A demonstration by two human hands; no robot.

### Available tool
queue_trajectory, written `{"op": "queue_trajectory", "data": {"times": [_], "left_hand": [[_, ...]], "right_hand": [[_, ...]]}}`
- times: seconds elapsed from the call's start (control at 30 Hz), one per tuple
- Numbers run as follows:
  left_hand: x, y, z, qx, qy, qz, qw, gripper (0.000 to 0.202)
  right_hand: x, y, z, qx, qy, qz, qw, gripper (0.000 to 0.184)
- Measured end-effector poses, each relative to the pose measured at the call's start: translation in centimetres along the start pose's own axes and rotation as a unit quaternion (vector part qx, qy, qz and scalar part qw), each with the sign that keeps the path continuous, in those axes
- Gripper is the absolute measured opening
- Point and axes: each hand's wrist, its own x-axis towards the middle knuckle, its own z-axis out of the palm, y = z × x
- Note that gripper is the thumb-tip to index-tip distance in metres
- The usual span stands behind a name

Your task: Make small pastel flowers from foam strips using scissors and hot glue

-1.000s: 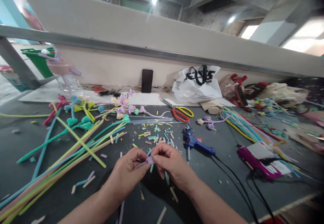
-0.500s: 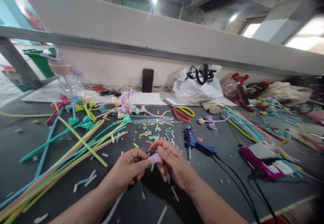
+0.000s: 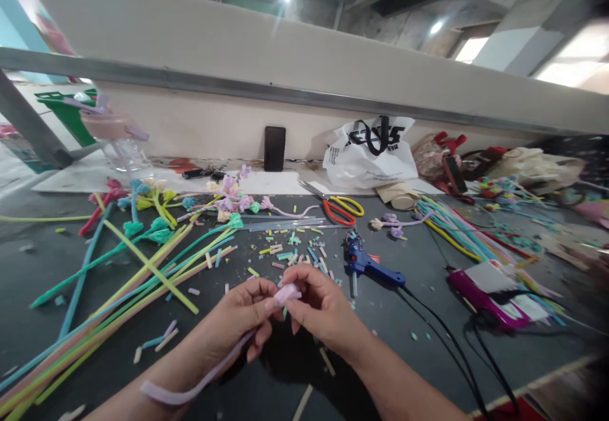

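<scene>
A lilac pipe-cleaner flower (image 3: 287, 293) with a bunched fuzzy head is held between both hands over the near middle of the table. My left hand (image 3: 240, 316) pinches the base of the head between thumb and fingers. From under that hand the flower's lilac stem (image 3: 202, 383) trails down across my left wrist. My right hand (image 3: 326, 313) closes thumb and forefinger on the head's other side. Just beyond the hands lie short cut pieces of pipe cleaner (image 3: 285, 256). A blue hot glue gun (image 3: 375, 269) rests to the right of my right hand.
Long pastel pipe cleaners (image 3: 143, 288) and finished flowers (image 3: 231, 196) cover the left side. Scissors (image 3: 340, 208) lie behind the scraps. A phone (image 3: 275, 148), a white bag (image 3: 371, 153) and a cup (image 3: 111, 139) stand at the back. A purple device (image 3: 490, 297) with cables sits right.
My right fingers have closed in on the lilac flower head, which now looks more bunched. The lilac stem has swung up and lies over my left wrist. The view has shifted slightly.
</scene>
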Motion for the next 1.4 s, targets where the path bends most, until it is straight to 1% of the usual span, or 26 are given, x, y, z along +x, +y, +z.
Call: {"op": "queue_trajectory", "data": {"times": [0.07, 0.13, 0.2, 0.27, 0.37, 0.43, 0.53, 0.6, 0.67, 0.77, 0.87, 0.93, 1.0, 1.1, 1.17, 1.2, 1.27, 1.33, 1.4], "left_hand": [[0.2, -0.2, 0.0, 0.025, 0.001, 0.024, 0.999, 0.034], [0.2, -0.2, 0.1, 0.057, 0.019, 0.042, 0.997, 0.037], [0.1, -0.2, 0.3, 0.092, 0.049, 0.046, 0.993, 0.035], [0.0, -0.1, 0.6, 0.118, 0.065, 0.047, 0.99, 0.03], [0.0, 0.0, 0.6, 0.128, 0.047, 0.031, 0.99, 0.024], [0.0, 0.0, 0.6, 0.097, 0.03, 0.009, 0.995, 0.024], [-0.1, -0.1, 0.5, 0.018, 0.015, -0.029, 0.999, 0.024], [-0.3, -0.2, 0.5, -0.018, -0.005, -0.042, 0.999, 0.023], [-0.4, -0.2, 0.6, -0.027, -0.026, -0.045, 0.998, 0.024], [-0.4, 0.2, 0.2, -0.049, -0.025, -0.026, 0.998, 0.024], [-0.3, 1.5, -0.7, -0.131, -0.002, 0.037, 0.991, 0.02], [-0.3, 2.2, -1.2, -0.173, 0.008, 0.076, 0.982, 0.024], [-0.3, 2.5, -1.4, -0.148, 0.006, 0.082, 0.985, 0.025], [-0.6, 1.9, -0.7, -0.011, -0.029, 0.05, 0.998, 0.024], [-0.8, 1.4, 0.0, 0.076, -0.063, 0.034, 0.994, 0.027], [-0.8, 1.1, 0.4, 0.105, -0.072, 0.027, 0.992, 0.027], [-0.9, 0.7, 0.9, 0.129, -0.069, -0.001, 0.989, 0.026], [-0.9, 0.4, 1.3, 0.126, -0.055, -0.03, 0.99, 0.024], [-0.9, 0.2, 1.5, 0.112, -0.046, -0.043, 0.992, 0.023]], "right_hand": [[0.0, 0.0, -0.2, 0.001, 0.0, 0.012, 1.0, 0.019], [0.1, 0.2, -0.4, 0.001, -0.007, 0.029, 1.0, 0.02], [0.2, 0.3, -0.6, 0.002, -0.016, 0.048, 0.999, 0.022], [0.2, 0.3, -0.8, 0.011, -0.025, 0.067, 0.997, 0.025], [0.2, 0.1, -1.2, 0.042, -0.052, 0.089, 0.994, 0.028], [0.3, 0.0, -1.5, 0.066, -0.076, 0.088, 0.991, 0.029], [0.4, 0.2, -1.9, 0.09, -0.098, 0.077, 0.988, 0.029], [0.5, 0.4, -2.0, 0.098, -0.104, 0.078, 0.987, 0.027], [0.6, 0.5, -2.2, 0.116, -0.102, 0.09, 0.984, 0.025], [0.9, 0.2, -2.9, 0.171, -0.087, 0.109, 0.975, 0.022], [1.0, -0.4, -3.8, 0.217, -0.077, 0.101, 0.968, 0.018], [1.1, -0.6, -4.1, 0.217, -0.076, 0.095, 0.969, 0.018], [1.0, -0.6, -4.1, 0.18, -0.07, 0.103, 0.976, 0.02], [1.0, -0.2, -3.6, 0.098, -0.069, 0.122, 0.985, 0.021], [0.9, 0.1, -3.3, 0.055, -0.084, 0.128, 0.987, 0.021], [0.9, 0.2, -3.2, 0.038, -0.093, 0.129, 0.987, 0.021], [0.9, 0.4, -2.9, 0.016, -0.108, 0.13, 0.986, 0.022], [0.9, 0.4, -2.6, 0.011, -0.117, 0.128, 0.985, 0.022], [0.9, 0.4, -2.5, 0.02, -0.126, 0.124, 0.984, 0.023]]}}
